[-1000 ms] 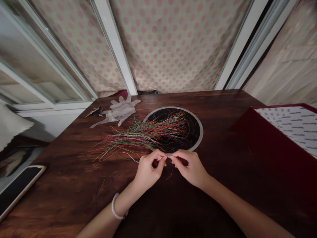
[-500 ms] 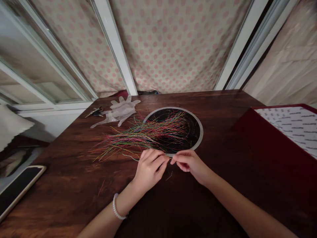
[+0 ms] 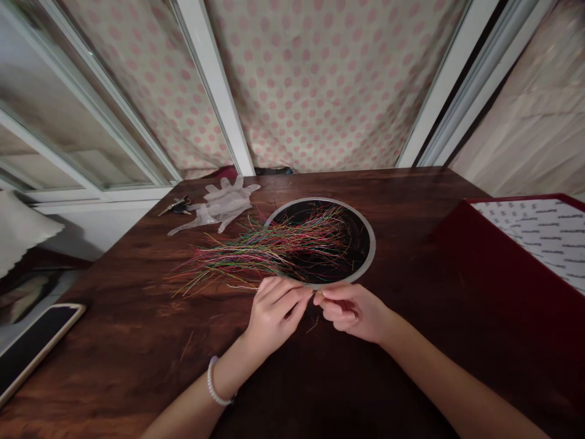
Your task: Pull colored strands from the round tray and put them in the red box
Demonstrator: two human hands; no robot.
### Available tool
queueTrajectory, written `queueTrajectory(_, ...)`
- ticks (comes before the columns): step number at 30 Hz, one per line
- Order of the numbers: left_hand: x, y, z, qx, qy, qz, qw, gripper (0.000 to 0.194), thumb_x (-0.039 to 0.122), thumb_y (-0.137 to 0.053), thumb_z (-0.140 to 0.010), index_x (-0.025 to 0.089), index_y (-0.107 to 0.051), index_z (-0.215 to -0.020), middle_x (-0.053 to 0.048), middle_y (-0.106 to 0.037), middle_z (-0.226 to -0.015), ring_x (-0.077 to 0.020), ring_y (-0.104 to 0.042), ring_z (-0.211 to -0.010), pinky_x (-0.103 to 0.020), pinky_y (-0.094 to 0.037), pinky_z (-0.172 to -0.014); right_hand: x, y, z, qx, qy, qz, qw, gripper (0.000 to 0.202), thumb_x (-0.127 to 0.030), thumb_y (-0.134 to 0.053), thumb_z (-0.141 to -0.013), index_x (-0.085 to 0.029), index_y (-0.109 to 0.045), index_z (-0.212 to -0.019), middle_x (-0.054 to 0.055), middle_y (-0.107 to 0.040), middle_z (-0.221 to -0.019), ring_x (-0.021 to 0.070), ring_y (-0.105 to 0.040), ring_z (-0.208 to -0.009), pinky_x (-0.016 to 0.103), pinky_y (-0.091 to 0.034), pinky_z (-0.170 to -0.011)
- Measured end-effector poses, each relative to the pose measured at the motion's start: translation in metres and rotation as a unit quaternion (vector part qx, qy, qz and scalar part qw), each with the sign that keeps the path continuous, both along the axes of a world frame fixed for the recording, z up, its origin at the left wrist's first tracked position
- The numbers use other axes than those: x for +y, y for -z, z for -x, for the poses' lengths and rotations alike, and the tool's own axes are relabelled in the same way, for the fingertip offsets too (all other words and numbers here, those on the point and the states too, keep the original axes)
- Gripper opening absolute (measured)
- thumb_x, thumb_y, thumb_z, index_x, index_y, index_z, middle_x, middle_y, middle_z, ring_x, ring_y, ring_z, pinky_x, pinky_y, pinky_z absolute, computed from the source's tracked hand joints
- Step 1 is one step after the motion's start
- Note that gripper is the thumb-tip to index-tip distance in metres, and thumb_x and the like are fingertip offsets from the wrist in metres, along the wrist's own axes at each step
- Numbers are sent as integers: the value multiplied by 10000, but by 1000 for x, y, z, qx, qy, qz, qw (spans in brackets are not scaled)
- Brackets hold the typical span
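Observation:
A loose bundle of thin wires in many colours (image 3: 274, 244) lies across a round black plate with a grey rim (image 3: 371, 244) and spreads left onto the table. My left hand (image 3: 276, 308), with a beaded bracelet at the wrist, pinches a thin wire at the plate's near edge. Its fingertips nearly meet those of my right hand (image 3: 351, 311), which is closed in a pinch on the wire's end. The wire itself hardly shows between the fingers. Short wire scraps (image 3: 312, 324) lie on the wood just below the hands.
A clear plastic glove (image 3: 223, 204) and keys (image 3: 177, 206) lie at the back left of the dark wooden table (image 3: 137, 341). A phone-like black panel (image 3: 36, 341) is at the left edge. On the right stands a red box (image 3: 503, 268) with white printed lining.
My right hand has turned slightly, its fingers curled more and its knuckles a little lower. My left hand has barely moved.

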State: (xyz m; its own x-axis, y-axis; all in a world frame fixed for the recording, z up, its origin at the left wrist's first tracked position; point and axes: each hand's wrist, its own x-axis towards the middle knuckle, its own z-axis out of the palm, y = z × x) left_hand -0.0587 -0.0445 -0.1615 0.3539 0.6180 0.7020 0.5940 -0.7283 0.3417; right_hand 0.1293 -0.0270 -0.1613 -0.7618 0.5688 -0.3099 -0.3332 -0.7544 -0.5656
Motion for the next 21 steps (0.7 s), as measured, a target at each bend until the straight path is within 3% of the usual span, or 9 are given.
queueTrajectory(7,-1,-3,-1,-12,-1,31,999,119,106,-583,-789,197,-628,-850,-13,-685,-773,-137,-604,-706,-285,-424,-686,-1,3,3,24,10,-39,999,149,-225,-599,-747,-103,-669,-795,-55,-390,-492,14,-247,-381,156,-111,-365)
queueTrajectory(11,-1,-3,-1,-18,4,48,999,107,117,-541,-817,195,-612,-832,-14,-689,-762,-135,-618,-703,-283,-436,-700,-2,5,6,-23,50,-150,987,157,-251,-585,-772,-122,-654,-830,-48,-431,-497,28,-282,-385,180,-140,-381)
queueTrajectory(13,-1,-3,-1,-17,3,51,999,111,111,-538,-818,195,-609,-834,-16,-687,-755,-138,-612,-693,-288,-435,-697,-4,4,7,-100,82,-236,963,164,-259,-558,-795,-129,-643,-846,-34,-475,-549,39,-339,-407,184,-184,-387)
queueTrajectory(15,0,-2,-1,-15,3,55,998,120,102,-545,-812,198,-607,-849,-16,-685,-759,-142,-606,-694,-293,-432,-698,-6,2,8,-201,132,-339,909,141,-245,-555,-795,-148,-630,-864,-14,-527,-639,60,-421,-465,188,-271,-409)
queueTrajectory(18,0,-1,-1,-11,2,58,998,129,93,-554,-806,201,-603,-858,-16,-686,-775,-145,-599,-695,-296,-429,-696,-9,-1,9,-331,219,-499,771,139,-191,-558,-795,-188,-615,-921,13,-573,-770,102,-519,-600,214,-396,-499)
queueTrajectory(21,-1,0,-1,-7,-2,57,998,123,88,-550,-808,196,-600,-844,-16,-685,-772,-143,-589,-683,-293,-422,-685,-10,0,7,-373,263,-618,640,178,-155,-508,-843,-206,-608,-981,40,-586,-848,131,-564,-716,244,-461,-609)
